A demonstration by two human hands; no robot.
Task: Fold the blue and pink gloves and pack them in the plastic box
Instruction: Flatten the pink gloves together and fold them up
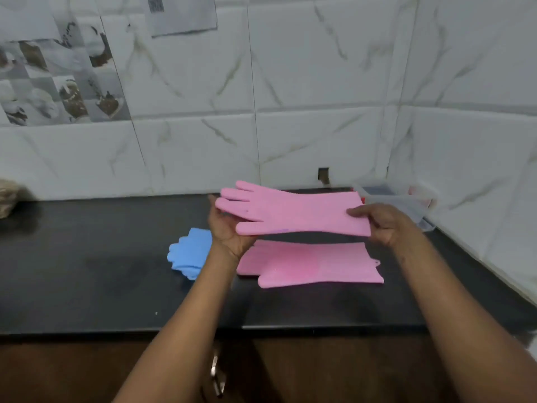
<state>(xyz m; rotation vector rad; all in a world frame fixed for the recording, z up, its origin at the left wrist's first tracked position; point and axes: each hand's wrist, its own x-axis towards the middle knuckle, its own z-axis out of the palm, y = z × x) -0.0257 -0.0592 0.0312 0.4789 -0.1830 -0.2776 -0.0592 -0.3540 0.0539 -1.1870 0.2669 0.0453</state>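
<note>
Fingers of the left hand (229, 228) and right hand (380, 223) grasp opposite ends of the raised pink glove (296, 212) above the tabletop (87, 271).

Pink glove (296, 212) matt rubber; counter (87, 271) glossy stone.

Home kitchen, by the look: black stone counter (87, 271) against marble-patterned wall tiles (319, 82), a patch of picture tiles (58, 82), wooden cabinet (87, 373) with metal handle (215, 370) underneath.

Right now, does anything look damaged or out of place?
Only a small dark notch, which looks broken or cut out of the wall tile just above the counter. The pink glove held in the air looks intact.
</note>
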